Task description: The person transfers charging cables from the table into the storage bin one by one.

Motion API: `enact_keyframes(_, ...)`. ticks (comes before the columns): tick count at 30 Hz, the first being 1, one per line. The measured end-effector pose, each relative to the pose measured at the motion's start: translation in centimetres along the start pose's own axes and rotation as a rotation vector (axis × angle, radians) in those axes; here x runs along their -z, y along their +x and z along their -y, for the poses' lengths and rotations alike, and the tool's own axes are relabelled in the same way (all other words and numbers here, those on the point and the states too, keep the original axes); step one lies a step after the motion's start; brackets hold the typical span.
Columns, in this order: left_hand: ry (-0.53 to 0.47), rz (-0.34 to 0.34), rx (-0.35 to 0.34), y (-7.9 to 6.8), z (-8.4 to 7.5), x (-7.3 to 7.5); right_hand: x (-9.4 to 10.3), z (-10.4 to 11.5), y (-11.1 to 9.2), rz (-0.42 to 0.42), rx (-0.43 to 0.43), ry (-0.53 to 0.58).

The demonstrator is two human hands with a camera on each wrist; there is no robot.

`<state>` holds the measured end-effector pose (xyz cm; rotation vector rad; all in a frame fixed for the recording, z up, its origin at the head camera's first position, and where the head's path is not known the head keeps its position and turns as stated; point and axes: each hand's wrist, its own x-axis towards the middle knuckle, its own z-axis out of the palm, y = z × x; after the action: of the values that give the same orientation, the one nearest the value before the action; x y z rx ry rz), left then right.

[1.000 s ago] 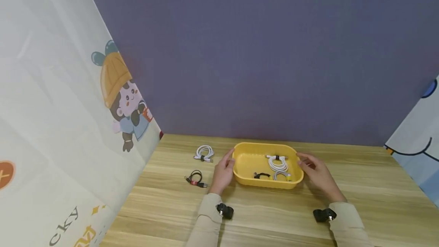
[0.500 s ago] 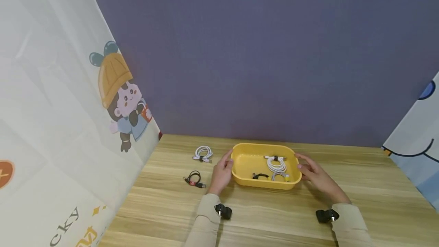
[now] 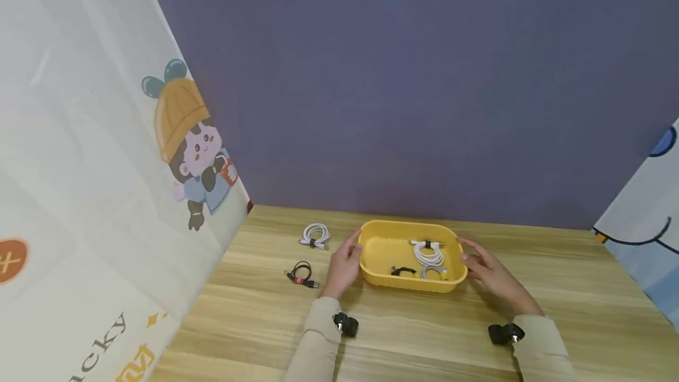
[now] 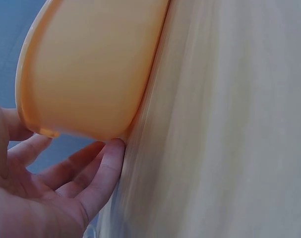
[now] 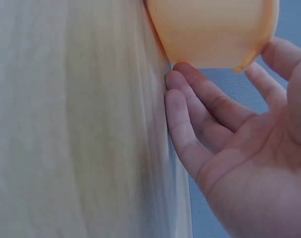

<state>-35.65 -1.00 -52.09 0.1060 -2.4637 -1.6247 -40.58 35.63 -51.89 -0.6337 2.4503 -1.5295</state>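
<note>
"Wood-grained tabletop (image 3: 414,341), a dark bluish-purple backdrop (image 3: 403,87) behind it. What's being handled?"

"That shallow yellow tray (image 3: 384,252). It sits on the tabletop, towards the back, with a hand at either end."

"What's inside?"

"Along its right half, a coiled white cable (image 3: 431,261) in a black tie, with a grey cable (image 3: 434,268) carrying a bit of yellow just in front. Left of the grey one lies a small black cable (image 3: 405,270)."

"And the fingers?"

"Left hand (image 3: 341,271) grips the left end: thumb at the rim, other fingertips low on the outer wall, near the wood. Right hand (image 3: 493,273) holds the opposite end much the same way."

"Anything beyond the tray?"

"To its left, past the left hand, two more coils: a white coil (image 3: 325,233) further back, and a black coil (image 3: 310,283) with a red tag nearer the person. Then beige sleeves (image 3: 318,341), each bearing a small black camera (image 3: 346,325)."

"Further out?"

"On the left, a pale printed sheet (image 3: 79,152) with a cartoon figure (image 3: 195,146) in an orange hat."
</note>
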Motion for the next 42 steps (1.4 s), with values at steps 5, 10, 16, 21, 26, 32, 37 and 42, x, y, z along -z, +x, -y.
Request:
enact_keyframes(5,-0.015,-0.063,-0.038,0.1,-0.3,0.5,-0.3,0.3,-0.2,-0.008,-0.015,-0.007)
enact_keyframes(10,-0.073,-0.139,-0.077,0.2,-1.1,1.8,-0.5,0.6,-0.2,-0.018,-0.024,-0.025)
enact_keyframes(16,-0.120,-0.194,-0.116,0.0,-2.8,4.1,-0.6,0.8,0.2,-0.008,-0.010,-0.013)
enact_keyframes(21,-0.092,-0.227,-0.163,-0.3,-3.9,5.8,-0.6,0.7,0.3,-0.009,-0.010,-0.003)
enact_keyframes(26,-0.001,-0.220,-0.187,-0.6,-4.1,7.3,-0.7,0.8,0.1,-0.012,-0.039,0.001)
enact_keyframes(32,0.170,-0.145,-0.173,-0.2,-3.6,8.5,0.2,0.4,0.6,-0.002,-0.029,0.007)
enact_keyframes(37,0.305,-0.084,-0.192,-0.2,-2.9,9.4,0.8,-0.1,1.2,0.007,-0.018,0.025)
enact_keyframes(42,0.395,-0.064,-0.157,-0.3,-2.0,10.6,1.1,-0.4,1.5,0.010,-0.014,0.027)
